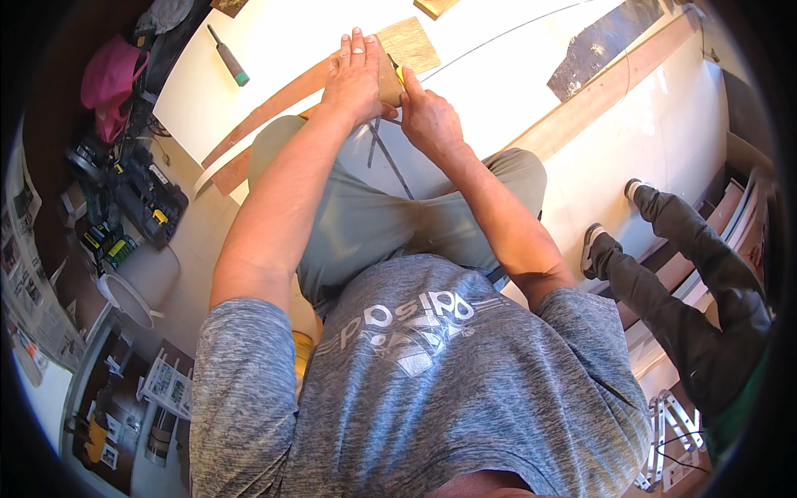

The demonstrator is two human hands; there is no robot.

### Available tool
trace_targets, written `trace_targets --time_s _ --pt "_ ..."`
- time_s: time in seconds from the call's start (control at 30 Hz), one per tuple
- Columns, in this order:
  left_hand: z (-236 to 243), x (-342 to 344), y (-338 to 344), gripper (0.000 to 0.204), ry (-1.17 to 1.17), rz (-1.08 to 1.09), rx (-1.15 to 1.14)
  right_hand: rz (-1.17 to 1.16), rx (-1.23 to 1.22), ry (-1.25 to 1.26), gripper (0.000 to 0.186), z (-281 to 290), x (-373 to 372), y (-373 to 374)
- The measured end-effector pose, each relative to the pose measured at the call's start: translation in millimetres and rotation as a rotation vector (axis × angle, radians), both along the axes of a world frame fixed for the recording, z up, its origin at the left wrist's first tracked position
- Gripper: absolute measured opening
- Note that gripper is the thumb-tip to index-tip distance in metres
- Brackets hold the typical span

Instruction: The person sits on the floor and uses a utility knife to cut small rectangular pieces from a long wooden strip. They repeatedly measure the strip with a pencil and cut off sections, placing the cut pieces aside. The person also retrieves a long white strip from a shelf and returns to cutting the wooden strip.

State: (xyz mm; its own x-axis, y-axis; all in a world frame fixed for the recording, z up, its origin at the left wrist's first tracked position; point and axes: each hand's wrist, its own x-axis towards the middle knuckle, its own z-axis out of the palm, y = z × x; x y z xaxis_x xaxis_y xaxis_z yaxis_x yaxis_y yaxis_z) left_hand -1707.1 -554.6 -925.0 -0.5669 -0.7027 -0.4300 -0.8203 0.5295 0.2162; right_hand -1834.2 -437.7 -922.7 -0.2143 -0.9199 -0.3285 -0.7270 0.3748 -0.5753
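My left hand (355, 76) lies flat, fingers together, pressing down on a brown strip of wood (278, 104) and a small light wooden block (408, 43) on a white board (290, 37). Just right of it, my right hand (426, 112) is closed on a small tool with a yellow part (399, 74), its tip against the block's edge beside my left thumb. The tool is mostly hidden by the fingers. Both forearms reach forward over my knees in grey-green trousers.
A green-handled tool (227, 56) lies on the white board at left. A long wooden plank (598, 95) runs diagonally at right. Another person's dark-trousered legs (681, 274) stand at right. Power tools (137, 199), a white bucket (141, 282) and newspapers lie at left.
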Motion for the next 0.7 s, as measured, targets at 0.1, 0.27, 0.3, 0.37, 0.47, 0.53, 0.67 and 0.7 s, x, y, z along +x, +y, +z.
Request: trace_targets --time_s 0.1,0.27,0.3,0.37,0.47,0.53,0.67,0.7 --pt "-2 1 0 0.149 0.024 0.013 0.000 0.017 0.006 0.037 0.053 2 0 -4" --pt "-3 4 1 0.146 0.075 0.023 -0.002 0.074 0.020 0.029 0.062 2 -3 -1" --pt "-3 4 1 0.145 0.073 0.023 -0.002 0.097 0.027 0.035 0.066 1 -4 0" --pt "-2 5 1 0.145 0.074 0.021 -0.011 0.110 -0.012 0.065 0.065 0 -4 3" --pt "1 4 2 0.143 0.080 0.013 -0.026 0.123 -0.001 0.084 0.065 -2 -3 5" --pt "2 4 2 0.143 0.062 0.000 -0.037 0.106 0.021 0.083 0.063 -2 0 6" --pt "5 2 2 0.142 0.058 0.007 -0.035 0.059 0.034 0.063 0.061 0 4 8" --pt "6 2 2 0.141 0.059 0.006 -0.040 0.055 0.031 0.062 0.061 0 4 8"
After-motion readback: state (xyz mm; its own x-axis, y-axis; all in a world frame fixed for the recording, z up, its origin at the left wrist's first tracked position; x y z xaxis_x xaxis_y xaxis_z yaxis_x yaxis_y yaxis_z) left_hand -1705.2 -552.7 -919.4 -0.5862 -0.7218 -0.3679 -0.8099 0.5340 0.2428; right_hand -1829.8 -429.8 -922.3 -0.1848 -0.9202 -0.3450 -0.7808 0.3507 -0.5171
